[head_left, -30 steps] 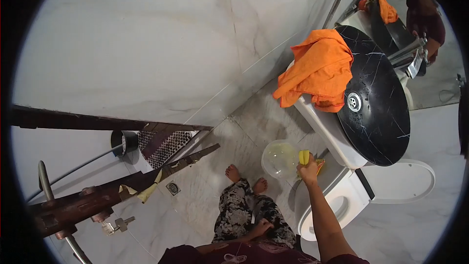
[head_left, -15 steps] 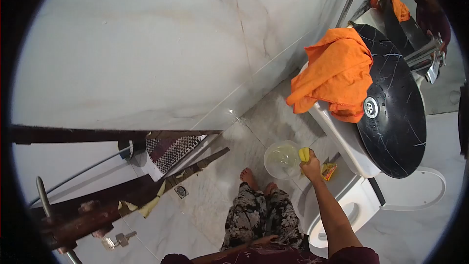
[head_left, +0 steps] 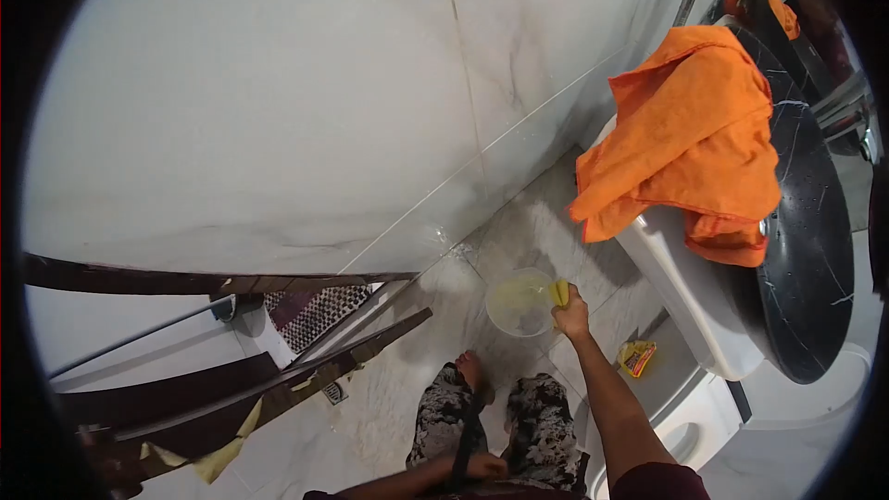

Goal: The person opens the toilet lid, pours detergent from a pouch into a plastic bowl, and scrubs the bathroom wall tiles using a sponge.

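Note:
My right hand (head_left: 571, 314) is closed on a yellow sponge-like piece (head_left: 560, 293) at the right rim of a clear round tub (head_left: 507, 322). Pale yellowish liquid with some froth shows inside the tub. The tub is over the floor in front of my bare feet; whether it touches the tiles I cannot tell. Low at my lap, my left hand (head_left: 485, 467) has its fingers curled beside a dark narrow strip (head_left: 470, 431); what it holds, if anything, is unclear.
An orange cloth (head_left: 690, 143) drapes over the black basin (head_left: 815, 250) at right. Beneath are a yellow-red packet (head_left: 636, 357) and a white toilet (head_left: 713, 418). A dark door (head_left: 176, 380) stands at left, near a floor drain (head_left: 334, 393) and checkered mat (head_left: 319, 313). Wet spots mark the tiles.
My right hand and the tub have shifted together slightly leftward and away from me over the floor. My left hand has curled, and the dark strip now shows beside it. The view has tilted.

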Tool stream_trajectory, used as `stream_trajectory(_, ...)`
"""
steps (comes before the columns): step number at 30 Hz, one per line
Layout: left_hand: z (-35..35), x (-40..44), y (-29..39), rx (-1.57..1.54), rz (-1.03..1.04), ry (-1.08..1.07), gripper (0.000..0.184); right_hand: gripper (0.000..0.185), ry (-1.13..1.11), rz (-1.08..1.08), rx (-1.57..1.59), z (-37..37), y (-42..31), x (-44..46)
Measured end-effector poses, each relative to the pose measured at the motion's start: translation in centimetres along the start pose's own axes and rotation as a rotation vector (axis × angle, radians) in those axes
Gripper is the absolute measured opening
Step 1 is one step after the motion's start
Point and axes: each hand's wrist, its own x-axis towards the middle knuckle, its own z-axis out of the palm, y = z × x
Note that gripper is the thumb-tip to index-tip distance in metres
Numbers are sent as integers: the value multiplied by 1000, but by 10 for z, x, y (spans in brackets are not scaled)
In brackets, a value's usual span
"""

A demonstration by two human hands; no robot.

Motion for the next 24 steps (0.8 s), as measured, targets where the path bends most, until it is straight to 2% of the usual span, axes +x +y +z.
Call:
stream_trajectory(3, -96, 1, 25, 535, -121, 221, 25, 56, -17, -25, -35, 9, 9, 18)
stream_trajectory(6, -180, 25, 55, 1328, -589, 195, 32, 56, -23, -57, -11, 20, 22, 41)
stream_trajectory(8, -231, 46, 68, 1066, -731, 428, 41, 55, -21, -110, 48, 30, 37, 56)
stream_trajectory(10, -267, 60, 41, 543, -303, 1048, 70, 52, -15, -188, 131, 40, 51, 71)
stream_trajectory(11, -278, 67, 33, 243, -253, 1134, 75, 52, -49, -170, 174, 44, 56, 79)
stream_trajectory(12, -280, 77, 59, -59, -200, 1200, 81, 51, -81, -152, 217, 47, 56, 84)
stream_trajectory(13, -284, 84, 71, -363, -145, 1244, 88, 50, -112, -134, 263, 48, 55, 88)
stream_trajectory(16, -303, 92, 53, -369, -78, 1145, 104, 51, -202, -139, 342, 48, 37, 90)
stream_trajectory(19, -303, 89, 51, -381, 31, 1097, 97, 51, -235, -221, 271, 51, 30, 92)
stream_trajectory(22, -316, 71, 46, -472, 96, 1025, 88, 51, -307, -303, 387, 57, 25, 97)
stream_trajectory(24, -313, 68, 50, -478, 114, 1068, 88, 51, -248, -330, 415, 48, 4, 98)
